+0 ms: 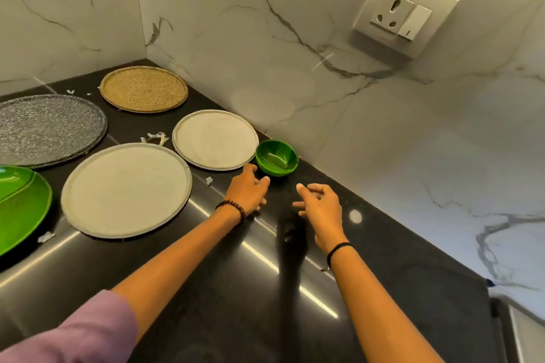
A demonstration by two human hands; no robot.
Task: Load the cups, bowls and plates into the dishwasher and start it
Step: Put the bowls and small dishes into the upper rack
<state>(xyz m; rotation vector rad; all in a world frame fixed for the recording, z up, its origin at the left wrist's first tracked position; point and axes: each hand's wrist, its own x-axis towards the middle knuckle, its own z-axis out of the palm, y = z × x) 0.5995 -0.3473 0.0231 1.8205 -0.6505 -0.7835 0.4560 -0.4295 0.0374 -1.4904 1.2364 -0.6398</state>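
A small green bowl (276, 158) stands upright on the black counter close to the marble wall. My left hand (247, 190) is just in front and left of it, fingers apart, fingertips nearly at its base. My right hand (320, 205) hovers a little to the bowl's front right, fingers loosely curled and holding nothing. Two pale round plates lie flat: a smaller one (214, 139) beside the bowl and a larger one (126, 189) nearer me. A green plate (20, 206) shows at the left edge. No dishwasher is in view.
A tan woven round mat (144, 88) and a grey textured round plate (48, 128) lie toward the back left corner. Small white scraps (154, 138) dot the black counter (236, 289). A wall socket (401, 13) sits high on the right wall.
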